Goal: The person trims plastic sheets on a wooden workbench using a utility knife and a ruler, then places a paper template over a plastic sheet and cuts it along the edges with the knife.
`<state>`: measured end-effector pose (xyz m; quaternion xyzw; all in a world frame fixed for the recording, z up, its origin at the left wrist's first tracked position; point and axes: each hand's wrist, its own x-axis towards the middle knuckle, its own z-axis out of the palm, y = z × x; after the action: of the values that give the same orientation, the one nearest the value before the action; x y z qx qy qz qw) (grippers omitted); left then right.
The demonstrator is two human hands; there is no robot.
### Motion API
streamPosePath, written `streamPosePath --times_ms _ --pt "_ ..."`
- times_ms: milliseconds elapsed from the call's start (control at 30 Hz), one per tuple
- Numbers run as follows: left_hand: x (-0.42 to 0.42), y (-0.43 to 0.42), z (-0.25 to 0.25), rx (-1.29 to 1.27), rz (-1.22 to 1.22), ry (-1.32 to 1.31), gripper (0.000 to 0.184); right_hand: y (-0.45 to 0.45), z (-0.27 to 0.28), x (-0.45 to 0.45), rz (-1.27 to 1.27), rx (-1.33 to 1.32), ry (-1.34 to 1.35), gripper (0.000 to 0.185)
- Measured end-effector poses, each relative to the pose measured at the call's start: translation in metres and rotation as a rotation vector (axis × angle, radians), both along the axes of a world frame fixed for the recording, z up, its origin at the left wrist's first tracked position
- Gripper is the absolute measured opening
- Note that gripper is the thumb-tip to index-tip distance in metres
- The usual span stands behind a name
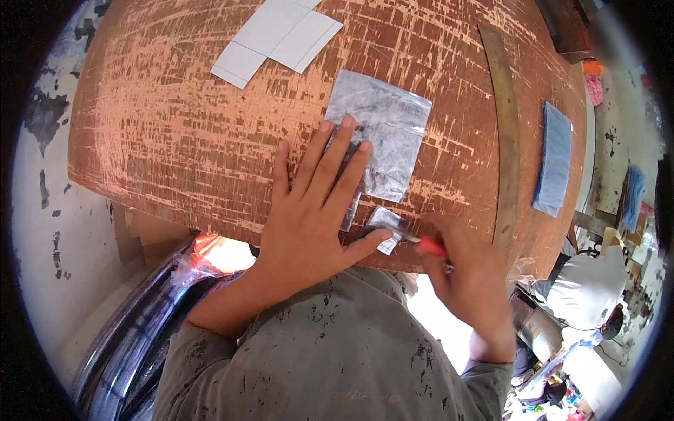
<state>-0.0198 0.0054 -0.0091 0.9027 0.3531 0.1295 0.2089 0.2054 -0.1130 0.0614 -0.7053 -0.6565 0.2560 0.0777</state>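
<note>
Two roles I saw: left hand (pixel 309 193) spread flat over silvery sheet (pixel 390 133), right hand (pixel 469 275) at four o'clock gripping a red-handled tool (pixel 431 246), apparently cutting, and next move called for steadiness.

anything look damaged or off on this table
Yes, the table is badly worn: its brown top is scratched all over, with patches gone to a lighter layer. The silvery sheet partly under the left hand looks wrinkled and smudged. I see no spill on the table.
</note>
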Motion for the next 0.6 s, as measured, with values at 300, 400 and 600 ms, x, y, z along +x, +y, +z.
streamPosePath --times_ms 300,400,600 --pt "-0.007 0.001 0.001 -0.045 -0.012 -0.159 0.099 -0.016 -0.032 -0.037 -0.145 0.200 0.113 0.070" --pt "-0.009 0.003 0.000 -0.059 -0.007 -0.220 0.092 -0.015 -0.029 -0.040 -0.216 0.229 0.143 0.064" --pt "-0.009 0.001 -0.001 -0.038 0.018 -0.259 0.089 -0.044 -0.007 -0.032 -0.579 0.095 0.256 0.037"
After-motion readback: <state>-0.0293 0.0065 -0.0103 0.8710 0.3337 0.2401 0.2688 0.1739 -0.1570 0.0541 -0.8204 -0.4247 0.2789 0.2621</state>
